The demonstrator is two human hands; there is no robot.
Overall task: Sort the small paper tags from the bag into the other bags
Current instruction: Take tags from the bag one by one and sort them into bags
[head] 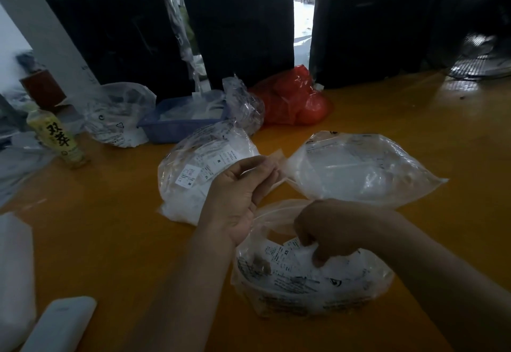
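Observation:
Three clear plastic bags lie on the orange table (pixel 110 227). The nearest bag (pixel 309 293) holds white paper tags with black print. My right hand (pixel 329 230) reaches into its open mouth, fingers curled round some tags (pixel 290 252). My left hand (pixel 243 185) pinches the mouth edge of the right-hand bag (pixel 365 169), which looks nearly empty. Behind my left hand, the left bag (pixel 190 174) is full of tags marked M and XL.
A blue tray (pixel 177 127) with white pieces, a crumpled clear bag (pixel 119 113), a red bag (pixel 293 97) and a drink bottle (pixel 55 138) stand at the back. Black boxes (pixel 240 19) wall the far edge. A white object (pixel 60 324) lies near left.

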